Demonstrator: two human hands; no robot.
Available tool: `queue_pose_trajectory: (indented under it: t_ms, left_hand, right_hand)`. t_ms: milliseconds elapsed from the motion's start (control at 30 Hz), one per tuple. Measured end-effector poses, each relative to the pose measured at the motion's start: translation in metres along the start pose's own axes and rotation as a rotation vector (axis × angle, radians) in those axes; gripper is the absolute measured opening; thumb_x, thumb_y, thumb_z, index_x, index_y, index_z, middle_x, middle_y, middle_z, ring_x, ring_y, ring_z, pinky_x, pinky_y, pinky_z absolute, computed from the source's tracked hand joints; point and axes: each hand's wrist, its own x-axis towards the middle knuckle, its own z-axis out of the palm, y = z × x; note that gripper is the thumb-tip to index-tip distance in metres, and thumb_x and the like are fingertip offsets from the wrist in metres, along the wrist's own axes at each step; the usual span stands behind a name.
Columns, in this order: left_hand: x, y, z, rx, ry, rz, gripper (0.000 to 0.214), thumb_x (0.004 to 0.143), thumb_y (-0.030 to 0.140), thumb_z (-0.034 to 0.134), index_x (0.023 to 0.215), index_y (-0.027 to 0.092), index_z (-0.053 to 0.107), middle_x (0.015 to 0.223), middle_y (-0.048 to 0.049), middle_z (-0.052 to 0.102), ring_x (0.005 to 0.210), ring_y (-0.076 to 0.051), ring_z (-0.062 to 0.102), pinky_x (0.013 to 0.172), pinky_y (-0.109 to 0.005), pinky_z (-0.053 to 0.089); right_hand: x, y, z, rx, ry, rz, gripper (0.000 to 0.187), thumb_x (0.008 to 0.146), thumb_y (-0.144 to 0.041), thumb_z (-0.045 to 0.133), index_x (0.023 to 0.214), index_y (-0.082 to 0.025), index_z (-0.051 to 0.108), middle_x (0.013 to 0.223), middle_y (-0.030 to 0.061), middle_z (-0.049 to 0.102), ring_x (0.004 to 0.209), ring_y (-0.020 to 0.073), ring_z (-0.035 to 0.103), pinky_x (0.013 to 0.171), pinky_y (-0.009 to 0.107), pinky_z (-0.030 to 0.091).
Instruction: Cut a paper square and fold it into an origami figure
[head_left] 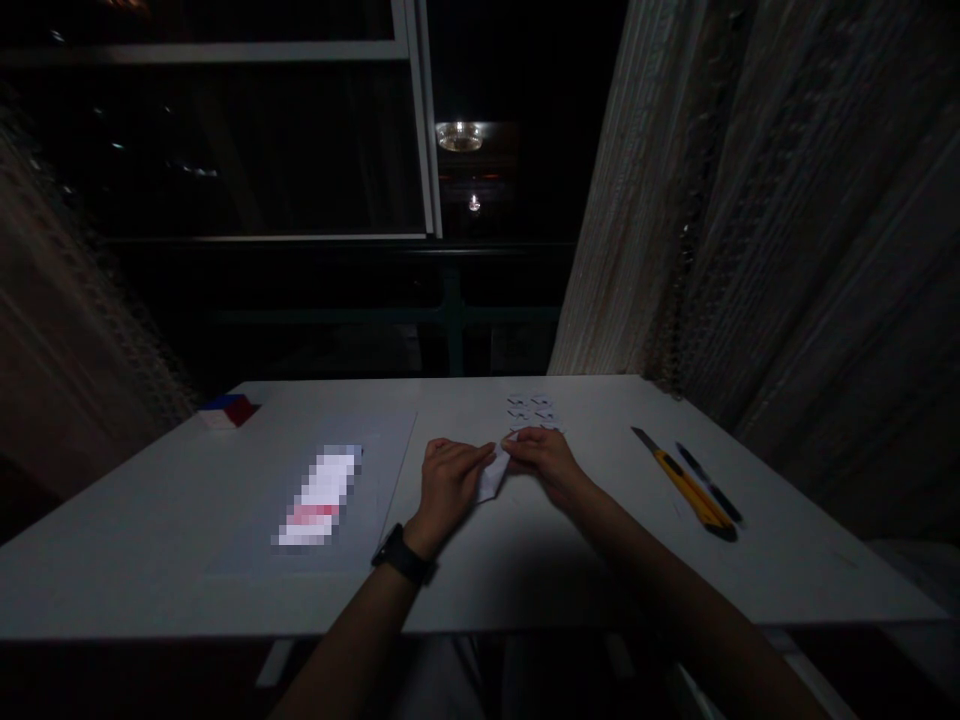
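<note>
A small piece of folded white paper is held between my two hands, low over the middle of the table. My left hand, with a dark watch on the wrist, grips its left side, thumb on top. The fingers of my right hand pinch its upper right corner. Just behind my right hand lie several small printed pieces in rows, partly hidden by the fingers.
On the white table, a lit phone with a blurred screen rests on a large paper sheet at left. Behind it sits a coloured cube. A yellow utility knife and a dark pen lie at right.
</note>
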Motion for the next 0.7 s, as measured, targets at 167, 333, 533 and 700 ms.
queue_pose_trajectory:
  t_ms: [167,333,533,700]
  left_hand:
    - [-0.0012,-0.0014,0.0016,-0.001,-0.012,0.002,0.019,0.082,0.025,0.051,0.094,0.023,0.066,0.077,-0.0024,0.068,0.072,-0.014,0.059,0.075,-0.033,0.035]
    - [-0.0018,-0.0029,0.0016,0.007,-0.036,0.013,0.023,0.082,0.02,0.05,0.1,0.025,0.064,0.076,-0.0012,0.067,0.073,-0.014,0.058,0.075,-0.033,0.034]
    - [-0.0006,-0.0012,-0.0011,0.014,-0.053,0.024,0.025,0.082,0.018,0.048,0.1,0.025,0.064,0.075,-0.0019,0.066,0.073,-0.014,0.057,0.074,-0.033,0.034]
    - [-0.0018,-0.0021,0.001,0.03,-0.04,0.026,0.025,0.081,0.017,0.049,0.1,0.024,0.064,0.075,-0.0025,0.066,0.073,-0.014,0.057,0.074,-0.033,0.034]
  right_hand:
    - [-0.001,-0.0005,0.0004,0.032,-0.013,-0.005,0.025,0.052,-0.031,0.076,0.066,-0.013,0.065,0.062,0.0016,0.063,0.057,0.0124,0.058,0.061,0.027,0.048]
    - [0.0006,0.0006,-0.0002,0.018,-0.002,-0.008,0.026,0.051,-0.032,0.076,0.066,-0.013,0.065,0.06,0.0014,0.063,0.057,0.0123,0.058,0.06,0.027,0.047]
    - [0.0012,0.001,-0.0012,0.006,-0.015,0.003,0.026,0.053,-0.032,0.076,0.067,-0.013,0.065,0.063,0.0019,0.063,0.059,0.0122,0.058,0.059,0.025,0.047]
    - [0.0008,0.0002,-0.001,0.014,-0.012,0.011,0.026,0.051,-0.032,0.076,0.065,-0.013,0.065,0.062,0.0019,0.063,0.059,0.0123,0.059,0.06,0.026,0.048]
